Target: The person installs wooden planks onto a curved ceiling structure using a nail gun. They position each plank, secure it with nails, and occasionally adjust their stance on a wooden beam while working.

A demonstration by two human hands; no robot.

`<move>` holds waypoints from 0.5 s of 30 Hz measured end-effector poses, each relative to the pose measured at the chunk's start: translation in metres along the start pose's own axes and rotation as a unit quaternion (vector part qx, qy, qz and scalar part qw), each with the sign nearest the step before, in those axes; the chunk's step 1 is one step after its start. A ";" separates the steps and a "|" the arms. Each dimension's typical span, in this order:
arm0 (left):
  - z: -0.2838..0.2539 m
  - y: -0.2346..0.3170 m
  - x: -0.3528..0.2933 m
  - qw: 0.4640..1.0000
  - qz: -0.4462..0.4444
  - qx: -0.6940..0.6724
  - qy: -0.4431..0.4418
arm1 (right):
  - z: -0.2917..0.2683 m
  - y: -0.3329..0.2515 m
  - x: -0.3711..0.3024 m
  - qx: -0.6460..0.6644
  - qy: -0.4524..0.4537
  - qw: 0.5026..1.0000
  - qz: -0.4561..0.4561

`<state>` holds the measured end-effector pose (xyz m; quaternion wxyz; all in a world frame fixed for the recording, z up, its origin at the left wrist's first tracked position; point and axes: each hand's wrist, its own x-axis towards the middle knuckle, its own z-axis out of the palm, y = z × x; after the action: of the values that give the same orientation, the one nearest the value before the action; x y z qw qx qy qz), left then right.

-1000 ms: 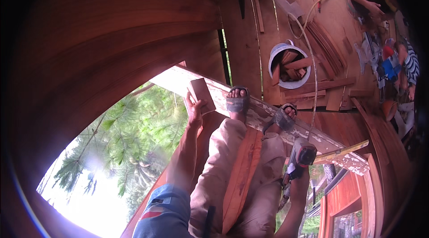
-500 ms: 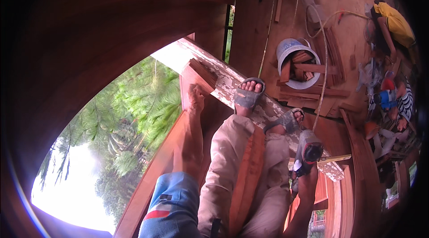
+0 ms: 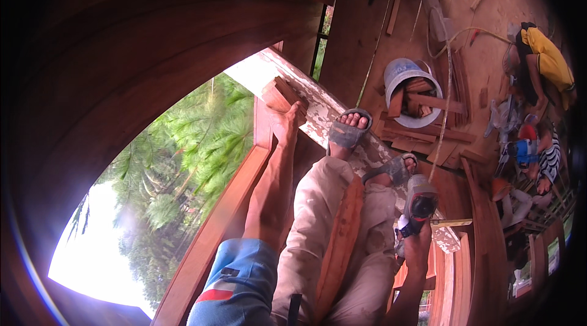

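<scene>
Left hand (image 3: pixel 287 119) rests flat, fingers spread, on small reddish wood blocks (image 3: pixel 282 93) at the beam's (image 3: pixel 318 112) end; right hand (image 3: pixel 417 241), grip closed, holds a grey-and-black power tool (image 3: pixel 418 202).

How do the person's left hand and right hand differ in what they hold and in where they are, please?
The left hand rests on a short block of reddish wood by the window frame, while the right hand grips a power tool. The left hand reaches far forward, beyond the sandalled feet; the right hand stays nearer, beside the knee. The left arm wears a blue sleeve; the right forearm is bare. Both come in from the lower edge.
</scene>
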<state>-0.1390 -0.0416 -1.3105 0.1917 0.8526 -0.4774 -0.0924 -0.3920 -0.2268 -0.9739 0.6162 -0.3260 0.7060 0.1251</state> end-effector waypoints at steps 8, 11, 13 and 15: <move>0.041 0.058 -0.007 0.990 0.121 -0.001 -0.074 | 0.003 -0.012 -0.003 -0.004 0.018 0.999 -0.050; 0.047 0.057 -0.010 0.990 0.129 0.012 -0.058 | -0.002 -0.010 -0.006 0.048 0.005 0.999 -0.016; 0.049 0.049 -0.008 0.989 0.135 0.035 -0.048 | -0.002 -0.016 -0.007 0.018 0.010 0.998 -0.056; 0.045 0.045 -0.002 0.988 0.136 0.049 -0.061 | -0.003 -0.024 -0.010 0.011 -0.001 0.998 -0.055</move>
<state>-0.1907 -0.0715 -1.3327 0.1312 0.7810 -0.6033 -0.0941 -0.3797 -0.2438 -0.9588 0.6262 -0.3572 0.6879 0.0840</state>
